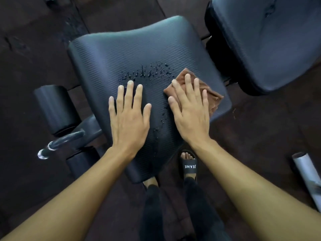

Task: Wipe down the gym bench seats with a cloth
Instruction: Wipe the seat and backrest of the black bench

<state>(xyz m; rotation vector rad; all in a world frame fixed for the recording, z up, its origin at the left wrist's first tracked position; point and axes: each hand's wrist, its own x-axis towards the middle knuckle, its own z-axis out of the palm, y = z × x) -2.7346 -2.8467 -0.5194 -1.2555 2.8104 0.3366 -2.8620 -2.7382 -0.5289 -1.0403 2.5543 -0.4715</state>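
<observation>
A dark padded bench seat [121, 54] with a ribbed texture fills the middle of the head view. Water droplets [147, 73] lie in a patch across its centre, and a thinner trail runs down toward its near edge. A brown cloth [212, 98] lies flat on the seat's right side. My right hand [190, 110] presses on the cloth with straight, spread fingers. My left hand [129, 115] rests flat on the bare seat just left of the wet patch, fingers straight.
A second padded bench part [271, 42] stands at the upper right. A black foam roller [55, 108] and a chrome-ended bar [59, 144] stick out at the left. My sandalled foot [189, 164] stands under the seat's near edge. A grey cylinder [307, 176] lies on the dark floor at the right.
</observation>
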